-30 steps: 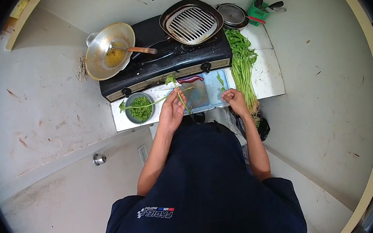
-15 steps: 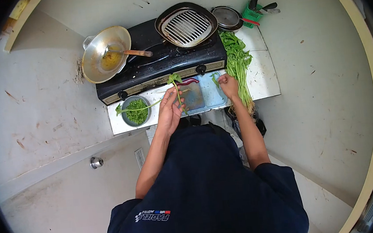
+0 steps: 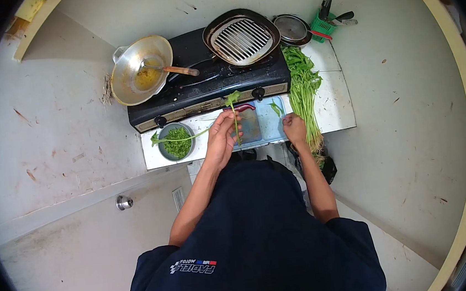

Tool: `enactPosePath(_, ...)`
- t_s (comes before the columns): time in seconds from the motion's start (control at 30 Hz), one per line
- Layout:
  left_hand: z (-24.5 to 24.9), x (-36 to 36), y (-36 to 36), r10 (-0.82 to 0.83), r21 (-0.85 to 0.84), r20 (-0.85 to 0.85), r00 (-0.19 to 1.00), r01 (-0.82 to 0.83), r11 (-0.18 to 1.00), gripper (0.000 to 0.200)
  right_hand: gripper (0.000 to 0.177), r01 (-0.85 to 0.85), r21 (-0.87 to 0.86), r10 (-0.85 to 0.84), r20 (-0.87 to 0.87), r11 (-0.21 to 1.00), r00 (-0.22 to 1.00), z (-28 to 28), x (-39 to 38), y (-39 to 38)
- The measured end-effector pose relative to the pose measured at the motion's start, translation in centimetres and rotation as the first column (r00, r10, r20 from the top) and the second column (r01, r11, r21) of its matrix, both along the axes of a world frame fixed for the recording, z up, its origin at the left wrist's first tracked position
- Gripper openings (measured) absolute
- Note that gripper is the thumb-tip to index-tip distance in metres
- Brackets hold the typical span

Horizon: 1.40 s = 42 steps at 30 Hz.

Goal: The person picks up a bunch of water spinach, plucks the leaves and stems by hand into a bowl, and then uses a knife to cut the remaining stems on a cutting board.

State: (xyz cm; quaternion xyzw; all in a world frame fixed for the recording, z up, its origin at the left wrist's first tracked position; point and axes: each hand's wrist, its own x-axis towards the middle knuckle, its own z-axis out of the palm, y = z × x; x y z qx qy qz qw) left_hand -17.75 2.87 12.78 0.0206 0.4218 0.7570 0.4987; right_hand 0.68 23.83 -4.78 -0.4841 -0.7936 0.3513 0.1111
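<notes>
My left hand (image 3: 221,141) is closed around a leafy green stem (image 3: 234,106), held upright with its leaf at the top. A second green stem (image 3: 193,135) reaches leftward from this hand, its leafy end over a grey bowl (image 3: 193,143) of chopped greens (image 3: 178,145). Below the held stem is a blue divided tray (image 3: 267,126) with a dark red chili (image 3: 247,107) near its back edge. A loose green leaf (image 3: 276,108) lies in the tray's right part. By the tray's right edge, my right hand (image 3: 296,130) has curled fingers; their contents are hidden.
A bundle of long rooted greens (image 3: 305,95) lies right of the tray. Behind stands a black stove (image 3: 200,84) with a wok (image 3: 122,80), a ladle (image 3: 182,70) and a grill pan (image 3: 241,39). Small pans (image 3: 291,28) and a green utensil basket (image 3: 321,28) sit at the back right.
My right hand has drawn back toward me, away from the loose leaf, which now lies apart from its fingers. My left hand still holds the stems. The whole view has shifted slightly.
</notes>
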Motion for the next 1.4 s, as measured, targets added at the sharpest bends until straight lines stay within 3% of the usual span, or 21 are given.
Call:
enactPosePath(0.17, 0.6, 0.6, 1.0, -0.060, 0.016, -0.077, 0.995, 0.061, 0.998, 0.008, 0.017, -0.137, -0.202, 0.033, -0.446, 0.970, 0.894, 9.1, -2.3, -2.4)
enactPosePath(0.27, 0.6, 1.0, 1.6, -0.105, 0.019, -0.155, 0.982, 0.110, 0.994, 0.009, 0.019, -0.205, -0.285, 0.030, -0.517, 0.936, 0.855, 15.1, -3.8, -3.8)
enactPosePath(0.47, 0.0, 1.9, 2.2, -0.153, 0.007, -0.299, 0.942, 0.163, 0.987, 0.013, 0.017, -0.192, -0.213, 0.012, -0.638, 0.958, 0.770, 21.1, -5.8, -6.0)
enactPosePath(0.53, 0.1, 2.2, 2.2, -0.149, -0.002, -0.323, 0.935, 0.156, 0.988, 0.015, 0.016, -0.154, -0.011, 0.116, -0.610, 0.988, 0.784, 22.3, -5.9, -6.5)
enactPosePath(0.57, 0.2, 2.3, 2.2, -0.147, -0.015, -0.326, 0.934, 0.150, 0.989, 0.015, 0.017, -0.137, 0.092, 0.165, -0.587, 0.986, 0.793, 22.6, -5.9, -6.7)
enactPosePath(0.67, 0.7, 2.5, 2.3, -0.131, -0.018, -0.309, 0.942, 0.132, 0.991, 0.016, 0.020, -0.122, 0.166, 0.202, -0.657, 0.979, 0.726, 22.9, -6.0, -7.5)
enactPosePath(0.77, 0.9, 2.5, 2.3, -0.116, -0.011, -0.302, 0.946, 0.118, 0.993, 0.016, 0.021, -0.133, 0.196, 0.233, -0.699, 0.972, 0.676, 21.8, -5.7, -7.4)
enactPosePath(0.97, 1.2, 2.3, 1.8, -0.151, -0.037, -0.413, 0.898, 0.149, 0.988, 0.015, 0.018, -0.185, 0.270, 0.321, -0.648, 0.945, 0.691, 22.4, -5.4, -7.9)
enactPosePath(1.1, 0.8, 2.3, 1.6, -0.159, -0.040, -0.428, 0.890, 0.157, 0.987, 0.015, 0.013, -0.180, 0.223, 0.283, -0.653, 0.958, 0.702, 21.8, -5.5, -8.0)
enactPosePath(1.3, 1.2, 2.2, 1.3, -0.118, 0.051, -0.105, 0.987, 0.124, 0.991, 0.017, 0.009, -0.243, 0.021, 0.185, -0.713, 0.970, 0.676, 20.0, -5.3, -8.3)
enactPosePath(1.4, 0.7, 2.2, 1.3, -0.100, 0.112, -0.056, 0.993, 0.105, 0.988, 0.019, 0.011, -0.281, -0.082, 0.114, -0.779, 0.956, 0.616, 19.1, -5.3, -8.7)
